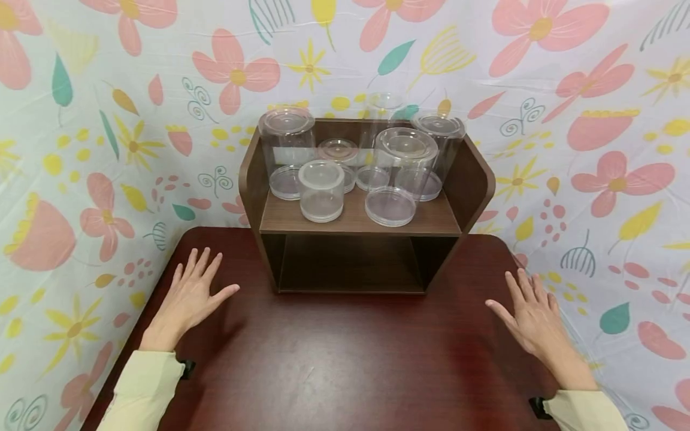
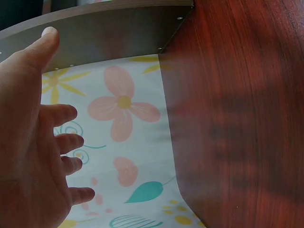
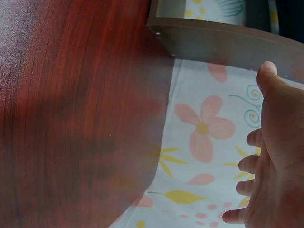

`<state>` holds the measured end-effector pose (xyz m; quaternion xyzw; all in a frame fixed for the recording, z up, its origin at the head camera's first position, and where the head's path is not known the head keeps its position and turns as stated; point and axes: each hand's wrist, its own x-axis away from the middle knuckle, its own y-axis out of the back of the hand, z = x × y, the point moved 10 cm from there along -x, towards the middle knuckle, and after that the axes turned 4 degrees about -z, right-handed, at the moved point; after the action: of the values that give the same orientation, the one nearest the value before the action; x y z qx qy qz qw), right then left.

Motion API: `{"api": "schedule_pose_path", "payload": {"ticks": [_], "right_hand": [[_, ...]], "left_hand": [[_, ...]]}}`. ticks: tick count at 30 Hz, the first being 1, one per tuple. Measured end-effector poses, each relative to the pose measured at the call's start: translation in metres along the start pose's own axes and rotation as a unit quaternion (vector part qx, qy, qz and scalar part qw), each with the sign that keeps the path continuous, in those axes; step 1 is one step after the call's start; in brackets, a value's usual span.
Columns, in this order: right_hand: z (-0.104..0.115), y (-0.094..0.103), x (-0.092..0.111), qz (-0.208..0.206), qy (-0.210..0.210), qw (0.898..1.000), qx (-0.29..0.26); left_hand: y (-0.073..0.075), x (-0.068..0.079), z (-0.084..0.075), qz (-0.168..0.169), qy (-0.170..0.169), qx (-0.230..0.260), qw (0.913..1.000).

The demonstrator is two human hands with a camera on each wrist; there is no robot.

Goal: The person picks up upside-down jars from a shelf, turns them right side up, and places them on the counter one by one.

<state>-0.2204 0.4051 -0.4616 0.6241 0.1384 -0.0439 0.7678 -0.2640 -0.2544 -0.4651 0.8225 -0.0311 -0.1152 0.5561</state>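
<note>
My left hand hovers over the table's left side, fingers spread and holding nothing. On the other side my right hand is held the same way, fingers straight and apart. Between and beyond them stands a brown two-level shelf. Several clear jars stand on its upper board: a short one with a frosted lid at the front, a larger jar front right, a tall jar back left, and others behind. Each wrist view shows the palm side of a hand, with the shelf's side panel beyond.
The dark red wooden table has rounded far corners and a glossy surface. A floral cloth hangs behind the shelf and along both sides. The shelf's lower compartment faces me.
</note>
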Motion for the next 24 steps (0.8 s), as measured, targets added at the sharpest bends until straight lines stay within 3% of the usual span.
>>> {"api": "schedule_pose_path", "payload": {"ticks": [14, 19, 24], "right_hand": [[-0.001, 0.002, 0.005, -0.004, -0.010, 1.000, -0.016], [0.001, 0.002, 0.009, -0.004, -0.012, 0.999, -0.031], [0.013, 0.016, 0.007, -0.054, 0.009, 0.996, -0.063]], "left_hand": [[0.006, -0.005, -0.007, -0.026, -0.009, 0.005, 0.9996], [0.011, -0.006, -0.010, -0.043, -0.002, 0.037, 0.9984], [0.022, -0.010, -0.019, -0.074, 0.000, 0.091, 0.9931]]}}
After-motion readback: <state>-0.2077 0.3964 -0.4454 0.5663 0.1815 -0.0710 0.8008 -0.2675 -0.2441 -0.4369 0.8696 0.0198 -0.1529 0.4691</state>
